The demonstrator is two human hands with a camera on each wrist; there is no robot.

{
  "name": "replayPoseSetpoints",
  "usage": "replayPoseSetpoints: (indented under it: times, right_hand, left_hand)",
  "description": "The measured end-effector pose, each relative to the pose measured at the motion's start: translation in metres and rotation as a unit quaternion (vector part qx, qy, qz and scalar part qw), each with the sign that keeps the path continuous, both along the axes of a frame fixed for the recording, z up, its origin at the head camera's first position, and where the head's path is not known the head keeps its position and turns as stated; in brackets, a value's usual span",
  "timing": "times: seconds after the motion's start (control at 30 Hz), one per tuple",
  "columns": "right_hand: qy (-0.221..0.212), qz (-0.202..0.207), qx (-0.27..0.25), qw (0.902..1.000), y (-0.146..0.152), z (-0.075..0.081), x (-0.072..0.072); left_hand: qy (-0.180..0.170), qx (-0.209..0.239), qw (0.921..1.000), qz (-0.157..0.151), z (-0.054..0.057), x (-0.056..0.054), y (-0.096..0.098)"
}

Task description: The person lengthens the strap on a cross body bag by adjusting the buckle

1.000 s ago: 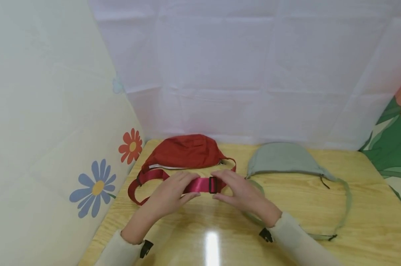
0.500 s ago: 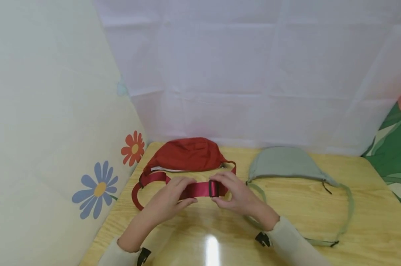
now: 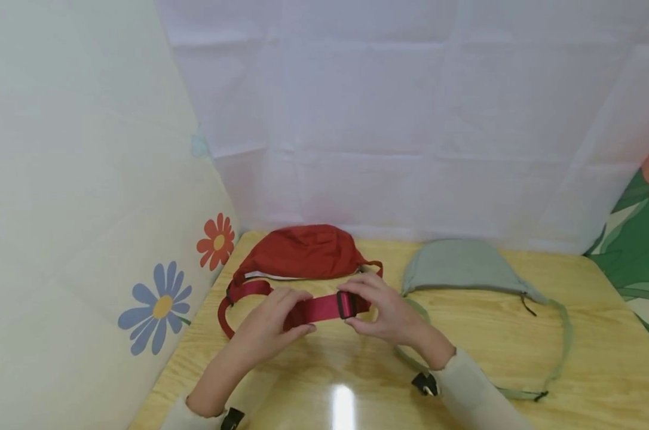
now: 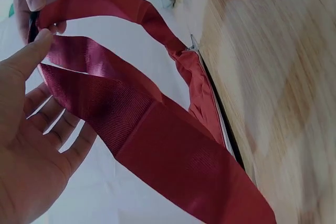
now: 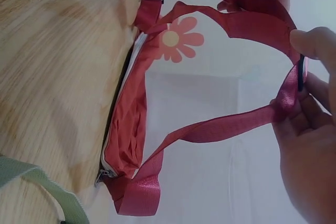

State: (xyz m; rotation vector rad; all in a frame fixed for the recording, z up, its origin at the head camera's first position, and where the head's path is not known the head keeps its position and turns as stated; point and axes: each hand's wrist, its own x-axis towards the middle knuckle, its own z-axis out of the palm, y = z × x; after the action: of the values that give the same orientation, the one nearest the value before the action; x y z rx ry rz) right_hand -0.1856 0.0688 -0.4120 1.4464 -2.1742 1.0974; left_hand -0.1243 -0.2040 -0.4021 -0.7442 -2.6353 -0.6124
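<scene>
A red waist bag lies at the back left of the table, its strap drawn up toward me. My left hand pinches the strap between thumb and fingers, left of a black slider buckle. At the slider, my right hand grips the strap with thumb and fingertips. The left wrist view has the wide red webbing looping from the left hand down to the bag. In the right wrist view the slider stands between the right hand's thumb and fingers.
To the right lies a grey-green waist bag, its strap looped over the wooden table. A black buckle lies by the right sleeve, another black piece by the left. White cloth hangs behind the table.
The stretch of strap between my hands has tilted, its left end now lower. Both hands keep their hold. The head view has shifted slightly, so the bags appear a little lower.
</scene>
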Motion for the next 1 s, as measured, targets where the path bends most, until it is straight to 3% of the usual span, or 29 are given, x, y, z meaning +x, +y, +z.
replayPoseSetpoints:
  times: [0.37,0.57,1.0]
  right_hand:
    - [-0.05,0.001,0.0,0.9987,-0.0007,0.0021,0.0015]
    - [-0.072,0.0,0.002,0.9974,-0.0007,0.0024,0.0013]
    - [-0.072,0.012,-0.008,0.9973,0.0026,0.0034,-0.0048]
  left_hand:
    - [0.01,0.019,0.9998,-0.002,-0.0042,0.0002,-0.0002]
    - [-0.006,0.021,0.9997,-0.003,-0.0032,-0.0003,-0.0002]
    - [-0.021,0.035,0.9991,0.007,-0.0053,0.0003,0.0034]
